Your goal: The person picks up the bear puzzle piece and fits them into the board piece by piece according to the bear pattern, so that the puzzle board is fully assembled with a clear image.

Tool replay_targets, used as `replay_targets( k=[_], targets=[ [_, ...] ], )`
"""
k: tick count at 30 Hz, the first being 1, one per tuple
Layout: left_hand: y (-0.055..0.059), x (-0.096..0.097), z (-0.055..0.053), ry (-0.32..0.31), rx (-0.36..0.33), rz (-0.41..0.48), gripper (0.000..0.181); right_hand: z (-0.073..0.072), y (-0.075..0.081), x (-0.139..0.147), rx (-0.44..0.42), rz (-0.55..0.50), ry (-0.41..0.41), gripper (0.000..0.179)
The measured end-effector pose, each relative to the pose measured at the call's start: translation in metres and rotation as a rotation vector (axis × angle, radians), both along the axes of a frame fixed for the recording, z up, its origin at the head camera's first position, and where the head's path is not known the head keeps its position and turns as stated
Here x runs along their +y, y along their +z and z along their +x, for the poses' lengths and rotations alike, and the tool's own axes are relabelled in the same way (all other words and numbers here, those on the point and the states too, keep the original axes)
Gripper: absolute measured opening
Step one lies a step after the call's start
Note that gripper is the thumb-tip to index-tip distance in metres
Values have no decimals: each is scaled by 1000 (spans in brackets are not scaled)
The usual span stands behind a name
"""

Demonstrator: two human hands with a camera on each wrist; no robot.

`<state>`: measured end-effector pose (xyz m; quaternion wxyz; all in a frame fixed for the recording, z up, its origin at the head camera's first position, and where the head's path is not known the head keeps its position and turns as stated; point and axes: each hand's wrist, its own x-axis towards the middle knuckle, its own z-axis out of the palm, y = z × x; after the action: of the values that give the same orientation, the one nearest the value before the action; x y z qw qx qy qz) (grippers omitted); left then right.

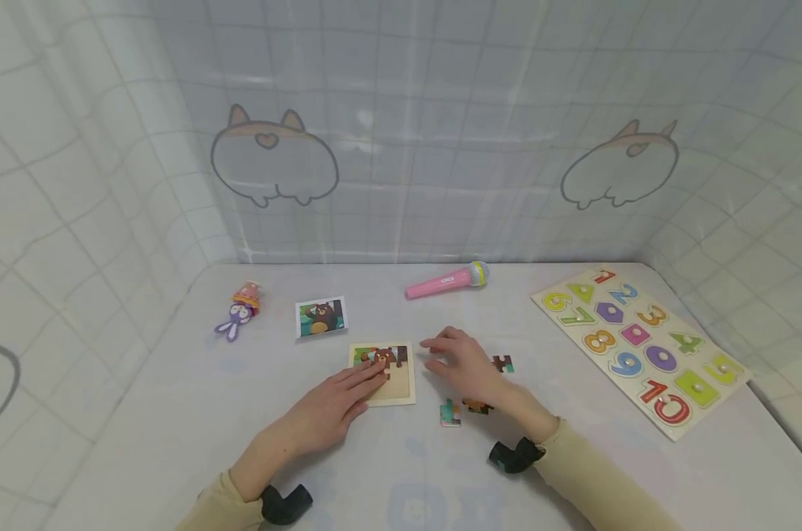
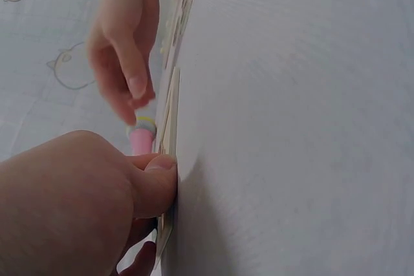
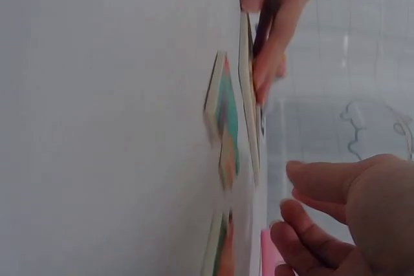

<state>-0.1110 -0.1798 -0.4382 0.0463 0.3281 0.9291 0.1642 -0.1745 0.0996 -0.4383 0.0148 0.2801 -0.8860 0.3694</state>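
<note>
My left hand (image 1: 334, 405) rests with its straight fingers on a wooden jigsaw tray (image 1: 401, 394), and its thumb touches the near edge. The upper part of the tray carries bear-picture pieces (image 1: 384, 355); bare wood shows lower down. In the right wrist view, the left fingers (image 3: 268, 63) press on the tray's face. My right hand (image 1: 465, 367) hovers just right of the tray, fingers loosely bent and holding nothing. Loose puzzle pieces lie around it: a teal one (image 1: 450, 413), a brown one (image 1: 478, 406) partly under the wrist, and a dark one (image 1: 503, 363).
Behind the tray lies a bear picture card (image 1: 322, 317). A pink toy microphone (image 1: 443, 282) is at the back, and a purple rabbit toy (image 1: 237, 316) at the back left. On the right sits a number-and-shape board (image 1: 613, 335). Tile-patterned walls (image 1: 401, 147) enclose the table.
</note>
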Motion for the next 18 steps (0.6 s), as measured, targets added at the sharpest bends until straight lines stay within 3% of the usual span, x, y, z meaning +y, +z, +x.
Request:
replay_targets(
  k=[7, 14, 18],
  targets=[
    [-2, -1, 0, 1, 6, 1, 49, 0, -2, 44, 16, -55, -33, 33],
    [-5, -1, -1, -1, 11, -6, 50, 4, -4, 86, -33, -24, -73, 34],
    [-6, -1, -1, -4, 24, -2, 49, 4, -7, 104, -4, 10, -120, 33]
  ],
)
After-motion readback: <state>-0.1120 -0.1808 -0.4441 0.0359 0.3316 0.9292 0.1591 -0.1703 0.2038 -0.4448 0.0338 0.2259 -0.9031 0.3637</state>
